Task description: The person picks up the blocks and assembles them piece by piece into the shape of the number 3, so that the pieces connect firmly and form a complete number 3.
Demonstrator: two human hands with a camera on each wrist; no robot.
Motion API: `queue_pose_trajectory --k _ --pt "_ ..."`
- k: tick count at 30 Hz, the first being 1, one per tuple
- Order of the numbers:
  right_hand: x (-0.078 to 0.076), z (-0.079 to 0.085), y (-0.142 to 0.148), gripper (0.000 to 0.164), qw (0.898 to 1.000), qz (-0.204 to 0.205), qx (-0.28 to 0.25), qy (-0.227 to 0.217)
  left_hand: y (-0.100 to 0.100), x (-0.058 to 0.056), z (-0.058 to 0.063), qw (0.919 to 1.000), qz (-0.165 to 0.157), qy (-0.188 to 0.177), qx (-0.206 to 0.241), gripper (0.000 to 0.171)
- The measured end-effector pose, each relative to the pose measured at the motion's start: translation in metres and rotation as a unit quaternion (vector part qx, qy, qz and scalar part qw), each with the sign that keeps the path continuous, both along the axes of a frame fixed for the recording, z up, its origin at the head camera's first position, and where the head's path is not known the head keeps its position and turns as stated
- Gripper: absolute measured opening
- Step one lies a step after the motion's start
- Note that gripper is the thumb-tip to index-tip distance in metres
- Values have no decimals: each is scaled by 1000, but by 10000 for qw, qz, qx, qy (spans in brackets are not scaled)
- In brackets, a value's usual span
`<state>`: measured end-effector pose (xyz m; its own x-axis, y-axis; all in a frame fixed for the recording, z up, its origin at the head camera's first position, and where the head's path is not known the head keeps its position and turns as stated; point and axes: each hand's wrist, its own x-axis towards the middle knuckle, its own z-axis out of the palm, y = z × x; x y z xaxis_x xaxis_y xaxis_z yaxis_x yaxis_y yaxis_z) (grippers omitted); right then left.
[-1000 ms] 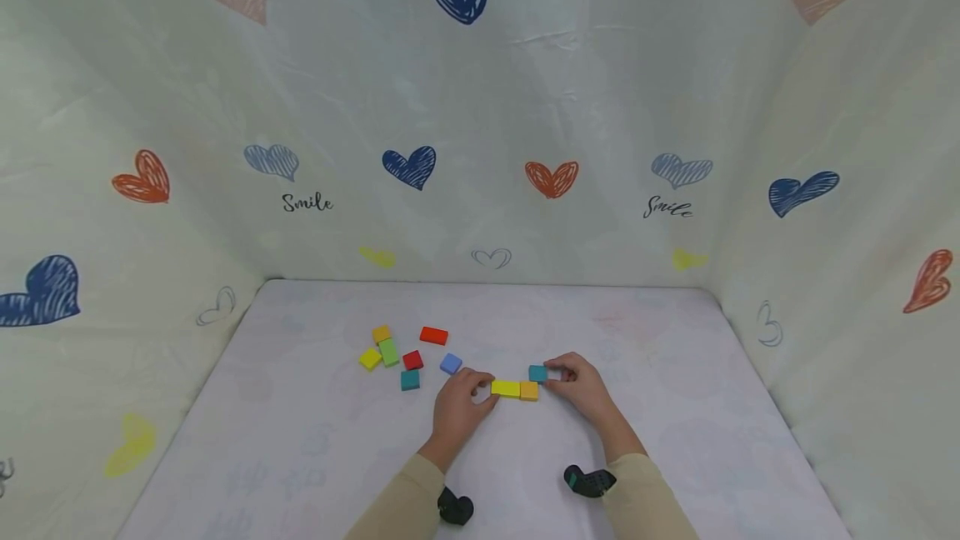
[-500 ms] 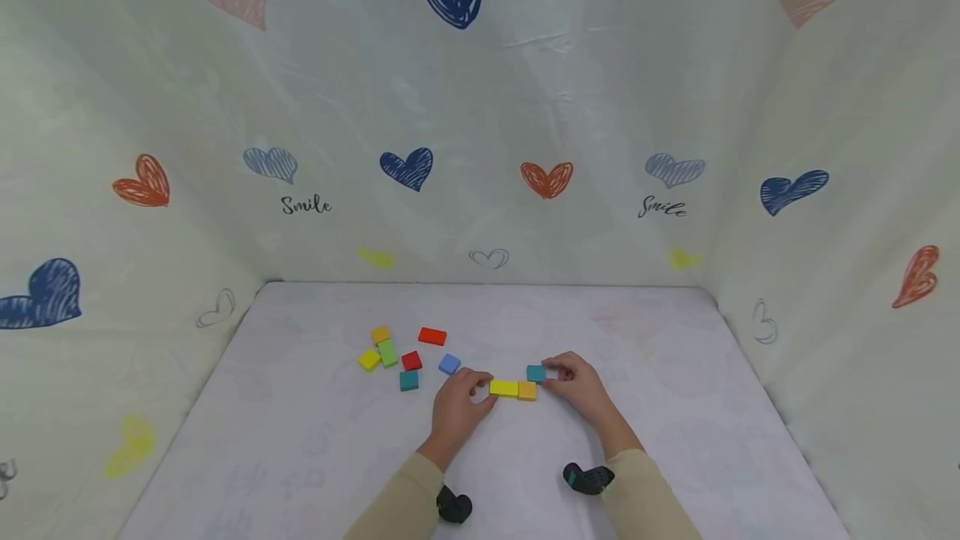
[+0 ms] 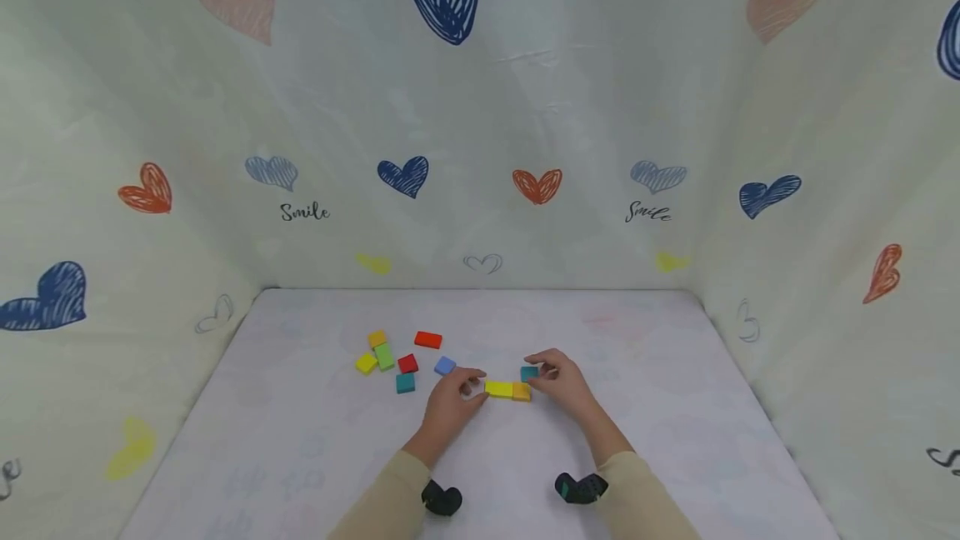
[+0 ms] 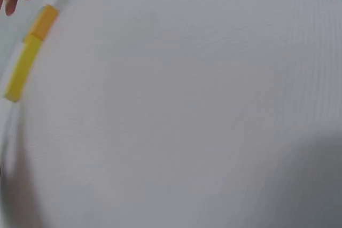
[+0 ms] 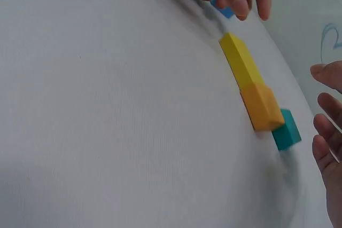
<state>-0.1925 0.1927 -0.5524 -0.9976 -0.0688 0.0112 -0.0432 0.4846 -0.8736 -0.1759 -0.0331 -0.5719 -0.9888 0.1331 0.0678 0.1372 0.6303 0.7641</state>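
Observation:
A long yellow block (image 3: 498,389) and a shorter orange block (image 3: 521,392) lie end to end in a row. Behind the orange one sits a teal block (image 3: 528,373), close against it in the right wrist view. My right hand (image 3: 567,387) is beside the teal block, thumb and fingers parted; the right wrist view shows a gap between fingertips (image 5: 320,100) and block. At the row's left end is my left hand (image 3: 448,408), its fingers loosely bent and apart from the yellow block. The left wrist view shows the yellow and orange row (image 4: 24,68) at its left edge.
Left of the row lie loose blocks: a blue one (image 3: 445,365), a red one (image 3: 407,363), a longer red one (image 3: 428,340), a second teal one (image 3: 405,383), and a green one (image 3: 384,357) touching yellow and orange ones. A heart-printed sheet (image 3: 480,107) stands behind the white table (image 3: 300,473).
My right hand has let go of the teal block and its fingers have spread. The left fingers have opened slightly at the yellow block's end. The head view has shifted a little.

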Motion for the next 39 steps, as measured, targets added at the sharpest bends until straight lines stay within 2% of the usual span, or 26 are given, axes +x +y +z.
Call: queue_pose_trajectory --k 2,6,10,15,22,27,32,39 --pt "-1 4 -10 29 9997 224 -54 87 -9 -1 8 9999 -80 -98 68 29" --pt "-2 9 -29 29 9982 551 -173 155 -29 -4 19 9998 -215 -13 42 28" --pt "-3 9 -48 30 9960 797 -310 243 -49 -3 23 9998 -189 38 95 27" --pt "-5 4 -72 31 9923 1104 -493 257 -73 2 23 9998 121 -15 126 27" --pt "-4 2 -105 30 9893 1346 -530 -194 -106 9 23 9974 672 -13 262 29" --pt "-3 1 -128 30 9886 1312 -616 -419 -123 11 21 9961 826 -32 310 30" --pt "-3 -7 -147 32 9871 1338 -660 -575 -136 14 16 9947 1011 48 176 28" --pt "-5 -18 -165 36 9871 1304 -723 -580 -147 19 10 9931 1141 -172 208 27"
